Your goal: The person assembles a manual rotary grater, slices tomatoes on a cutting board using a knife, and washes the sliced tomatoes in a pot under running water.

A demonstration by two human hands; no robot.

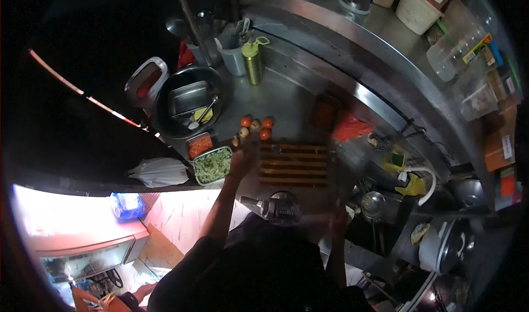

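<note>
My left hand [241, 162] reaches forward beside the metal tray of shredded green vegetable [213, 166], overlapping its right edge in this view. Just beyond the fingers lies a small brown piece [235, 141]. Red tomatoes [265, 133] and small pale round vegetables [244, 132] sit further back. A slatted wooden board [293, 165] is on the steel counter between my hands. My right hand [339, 219] is low at the board's right, blurred, and I cannot tell what it holds. A grater-like metal tool [284, 208] lies close to my body.
A tray of shredded orange food [199, 145] adjoins the green one. Behind it stands a large dark bowl [160, 111] with a metal tray inside. A green bottle [252, 64] is at the back. To the right are a red bag [352, 126], a strainer [373, 204] and a white tap [430, 174].
</note>
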